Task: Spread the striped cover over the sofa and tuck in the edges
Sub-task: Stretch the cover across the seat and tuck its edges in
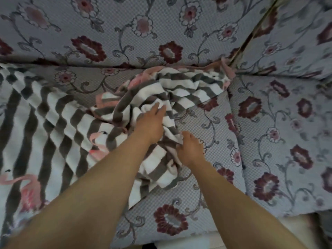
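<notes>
Both arms outstretched, left hand (150, 125) flat on striped cover (53, 119), right hand (189, 150) gripping it

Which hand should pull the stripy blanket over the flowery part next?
Probably the right hand. It already grips the striped cover's bunched edge, right beside the bare sofa seat. The left hand rests farther in on the heap.
</notes>
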### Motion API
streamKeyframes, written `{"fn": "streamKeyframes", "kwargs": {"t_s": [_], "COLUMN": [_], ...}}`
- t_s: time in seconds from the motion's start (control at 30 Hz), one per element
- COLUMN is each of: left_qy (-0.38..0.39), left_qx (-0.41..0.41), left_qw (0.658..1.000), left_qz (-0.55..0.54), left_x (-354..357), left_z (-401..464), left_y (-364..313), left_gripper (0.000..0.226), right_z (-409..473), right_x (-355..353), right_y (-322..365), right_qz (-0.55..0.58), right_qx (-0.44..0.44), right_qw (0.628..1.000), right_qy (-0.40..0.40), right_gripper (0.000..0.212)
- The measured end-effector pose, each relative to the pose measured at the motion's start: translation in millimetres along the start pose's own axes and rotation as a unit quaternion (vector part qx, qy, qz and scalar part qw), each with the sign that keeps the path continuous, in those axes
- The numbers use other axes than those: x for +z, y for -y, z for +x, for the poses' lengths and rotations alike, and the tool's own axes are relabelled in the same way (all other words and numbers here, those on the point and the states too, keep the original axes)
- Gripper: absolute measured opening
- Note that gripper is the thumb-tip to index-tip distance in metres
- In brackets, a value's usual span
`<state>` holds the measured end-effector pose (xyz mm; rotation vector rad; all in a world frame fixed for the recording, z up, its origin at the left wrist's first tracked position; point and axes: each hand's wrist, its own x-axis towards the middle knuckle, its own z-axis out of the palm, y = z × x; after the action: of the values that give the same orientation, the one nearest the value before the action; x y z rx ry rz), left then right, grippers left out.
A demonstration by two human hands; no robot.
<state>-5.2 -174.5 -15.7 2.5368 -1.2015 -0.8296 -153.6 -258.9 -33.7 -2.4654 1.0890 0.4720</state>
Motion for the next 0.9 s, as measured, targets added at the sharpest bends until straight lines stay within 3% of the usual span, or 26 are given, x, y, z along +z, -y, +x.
{"fn": "streamKeyframes", "kwargs": {"t_s": [0.13,0.23,0.3,0.37,0.43,0.53,0.57,0.67,0.7,0.8,0.9], "left_qy": [0.112,0.196,0.183,0.11,0.071,0.181,0.162,-0.036,-0.051,0.049,0.125], "left_qx": [-0.02,-0.009,-0.045,-0.111,-0.192,-0.252,-0.238,-0.139,-0.112,-0.066,-0.068], "left_qw": [0.991,0.957,0.943,0.939,0.923,0.888,0.901,0.964,0.978,0.992,0.968], "left_qz": [0.075,0.213,0.275,0.307,0.327,0.339,0.326,0.224,0.166,0.098,0.208], "left_x": [25.3,33.1,22.5,-1.5,-31.8,-65.4,-69.1,-62.5,-57.3,-32.2,-16.1], "left_z": [41.1,41.4,33.7,23.6,15.5,19.4,23.8,44.7,49.0,53.3,42.6], "left_y": [-19.1,-13.1,0.6,27.4,64.4,100.3,100.1,82.3,72.6,55.5,56.6], "left_gripper": [0.093,0.067,0.039,0.03,0.034,0.058,0.055,0.039,0.04,0.073,0.08], "right_z": [19.6,16.9,13.7,13.6,16.7,26.9,30.6,38.8,40.3,39.3,40.1], "right_x": [11.6,16.6,13.6,8.9,2.0,-1.4,-1.2,8.8,12.9,28.1,40.9], "right_y": [-21.1,-22.9,-22.7,-22.1,-21.6,-20.9,-19.3,-9.6,-4.5,13.5,29.7], "right_qz": [0.226,0.309,0.321,0.331,0.328,0.3,0.294,0.272,0.278,0.328,0.362], "right_qx": [0.052,0.012,-0.013,-0.013,-0.003,0.012,0.017,0.018,0.025,0.042,0.058], "right_qw": [0.962,0.924,0.901,0.885,0.887,0.909,0.917,0.938,0.938,0.925,0.917], "right_qy": [0.143,0.226,0.293,0.327,0.323,0.29,0.27,0.214,0.204,0.189,0.157], "right_gripper": [0.056,0.038,0.033,0.036,0.041,0.045,0.043,0.038,0.034,0.029,0.029]}}
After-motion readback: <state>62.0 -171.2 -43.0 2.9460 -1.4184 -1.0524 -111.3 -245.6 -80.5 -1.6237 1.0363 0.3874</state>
